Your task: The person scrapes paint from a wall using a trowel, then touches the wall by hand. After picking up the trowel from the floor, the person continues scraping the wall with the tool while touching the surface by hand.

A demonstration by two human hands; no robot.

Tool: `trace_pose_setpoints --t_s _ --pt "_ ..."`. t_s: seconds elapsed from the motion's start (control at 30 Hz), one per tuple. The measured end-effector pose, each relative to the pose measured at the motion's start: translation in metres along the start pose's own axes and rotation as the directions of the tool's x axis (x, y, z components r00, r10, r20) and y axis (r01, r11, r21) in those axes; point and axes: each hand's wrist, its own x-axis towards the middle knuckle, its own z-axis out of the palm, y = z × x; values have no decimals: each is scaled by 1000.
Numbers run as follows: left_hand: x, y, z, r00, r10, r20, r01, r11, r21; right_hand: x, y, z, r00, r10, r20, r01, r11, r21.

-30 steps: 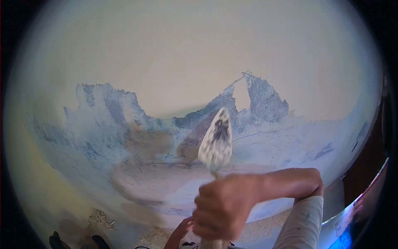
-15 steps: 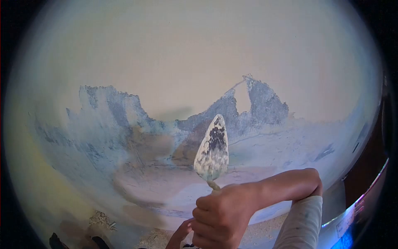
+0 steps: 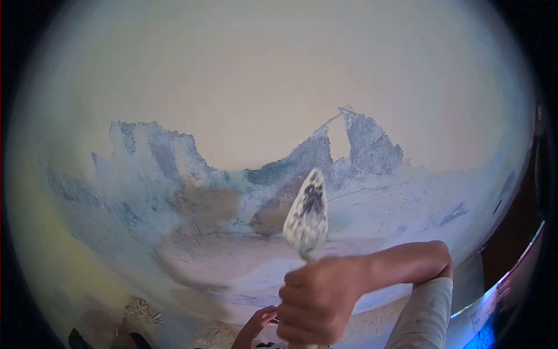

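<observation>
Plaster-crusted trowel, lower centre; right hand grip closed tight round its handle; left hand grip unclear. Blade likely wants a shallow angle against wall.

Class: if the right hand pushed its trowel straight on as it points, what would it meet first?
Probably the scraped grey patch of the wall, just beyond the trowel in the right hand; depth unclear.

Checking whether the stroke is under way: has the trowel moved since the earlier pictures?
Yes. The trowel in the right hand sits lower than a second ago, its tip farther beneath the pale wall notch.
</observation>
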Motion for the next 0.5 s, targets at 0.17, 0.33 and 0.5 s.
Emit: trace_pose_setpoints --t_s 0.17,0.33,0.5 --pt "5 -40 -13 998 34 -55 -30 997 65 -17 18 6 996 82 -27 -81 995 52" --pt "1 -16 1 995 -20 -96 20 1000 1 -5 -10 15 998 -10 -66 14 999 52" --pt "1 -41 -10 994 32 -100 -28 999 46 -3 1 4 995 44 -85 -52 995 -87"
